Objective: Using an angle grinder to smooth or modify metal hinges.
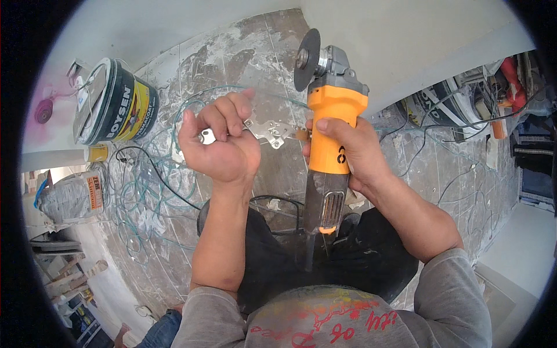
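Note:
My right hand (348,145) is wrapped round the body of an orange and black angle grinder (329,159). The grinder stands nearly upright in view, with its thin dark disc (307,60) at the far end and no guard visible round it. To the left, my left hand (223,136) is palm up with curled fingers, closed on a shiny metal bracket (272,133) with holes. One end of the bracket shows past the thumb side; the other points toward the grinder body. Whether the two touch I cannot tell.
Teal and black cords (148,191) lie in loops over the stained tile floor (249,64). A paint bucket (119,104) and a plastic sack (72,194) stand at left. Another bucket (438,107) is at right. A person's jeans (162,332) show at lower left.

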Demonstrator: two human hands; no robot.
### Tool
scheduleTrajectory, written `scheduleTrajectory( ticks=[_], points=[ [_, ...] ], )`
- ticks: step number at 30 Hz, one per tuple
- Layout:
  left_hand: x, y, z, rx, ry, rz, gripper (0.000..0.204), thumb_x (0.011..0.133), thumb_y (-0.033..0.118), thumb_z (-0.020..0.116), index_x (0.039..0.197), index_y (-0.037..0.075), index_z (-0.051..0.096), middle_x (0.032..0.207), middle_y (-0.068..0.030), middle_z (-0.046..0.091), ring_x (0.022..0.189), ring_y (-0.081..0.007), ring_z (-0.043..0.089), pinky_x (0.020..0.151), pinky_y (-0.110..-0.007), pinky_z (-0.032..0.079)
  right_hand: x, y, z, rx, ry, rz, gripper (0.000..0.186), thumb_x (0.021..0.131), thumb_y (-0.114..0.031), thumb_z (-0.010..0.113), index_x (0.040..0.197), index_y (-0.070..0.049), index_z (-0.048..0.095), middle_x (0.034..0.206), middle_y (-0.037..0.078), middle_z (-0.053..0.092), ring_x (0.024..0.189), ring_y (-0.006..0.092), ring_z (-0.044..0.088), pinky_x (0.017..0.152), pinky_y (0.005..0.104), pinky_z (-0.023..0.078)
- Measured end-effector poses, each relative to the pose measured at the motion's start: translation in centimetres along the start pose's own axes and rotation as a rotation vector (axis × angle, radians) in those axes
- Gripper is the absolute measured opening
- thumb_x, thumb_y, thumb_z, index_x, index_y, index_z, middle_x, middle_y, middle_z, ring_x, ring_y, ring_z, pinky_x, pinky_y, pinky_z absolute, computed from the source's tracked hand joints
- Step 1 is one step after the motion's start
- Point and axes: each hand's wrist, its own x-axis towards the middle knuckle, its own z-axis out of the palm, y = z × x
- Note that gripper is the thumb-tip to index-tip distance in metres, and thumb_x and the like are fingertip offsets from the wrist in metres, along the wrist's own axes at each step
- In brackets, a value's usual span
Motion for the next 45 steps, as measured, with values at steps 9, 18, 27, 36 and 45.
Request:
scheduleTrajectory(
  ticks=[9,18,27,36,45],
  points=[
    [0.6,1.4,0.2,-0.071,0.072,-0.253,0.042,0.087,0.030,0.039,0.049,0.017,0.025,0.048,-0.0027,0.027,0.055,-0.0210,0.036,0.077,-0.044,0.043,-0.3,-0.4,0.1,0.001,0.042,0.070,0.027,0.084,-0.016,0.067,0.101,0.001,0.056,0.082,0.009,0.063,0.064,0.0207,0.067,0.055,0.0321,0.055],
    [2.6,1.8,-0.8,0.003,0.206,-0.478,0.041,0.089,0.034,0.041,0.054,0.017,0.028,0.050,-0.0013,0.026,0.055,-0.0197,0.035,0.070,-0.043,0.043,0.2,0.8,-0.3,0.029,-0.081,0.118,0.033,0.083,-0.016,0.068,0.107,0.002,0.055,0.086,0.009,0.063,0.069,0.0209,0.068,0.058,0.0320,0.056],
    [9.4,2.6,-5.1,0.163,0.031,-0.446,0.059,0.097,0.064,0.030,0.087,0.007,0.045,0.058,0.0012,0.032,0.054,-0.0156,0.036,0.058,-0.036,0.038,-0.1,-1.1,-2.7,-0.577,-0.249,0.054,0.036,0.075,-0.007,0.071,0.107,0.002,0.056,0.085,0.007,0.064,0.071,0.0170,0.066,0.066,0.0324,0.054],
    [8.8,0.7,-5.0,0.211,0.063,-0.277,0.068,0.095,0.071,0.024,0.074,0.009,0.044,0.054,0.0004,0.032,0.051,-0.0170,0.037,0.054,-0.035,0.039,-0.7,0.7,-3.7,-0.837,-0.262,-0.030,0.044,0.070,-0.010,0.075,0.109,-0.001,0.055,0.090,0.006,0.062,0.078,0.0132,0.059,0.073,0.0308,0.050],
    [9.4,0.4,-6.3,0.269,0.123,0.075,0.071,0.089,0.079,0.024,0.067,0.012,0.033,0.050,-0.0007,0.028,0.049,-0.0179,0.032,0.054,-0.035,0.035,1.1,2.1,-3.1,-1.227,-0.217,-0.323,0.056,0.069,-0.016,0.077,0.117,0.001,0.052,0.099,0.010,0.065,0.091,0.0212,0.063,0.083,0.0350,0.049]
  ],
)
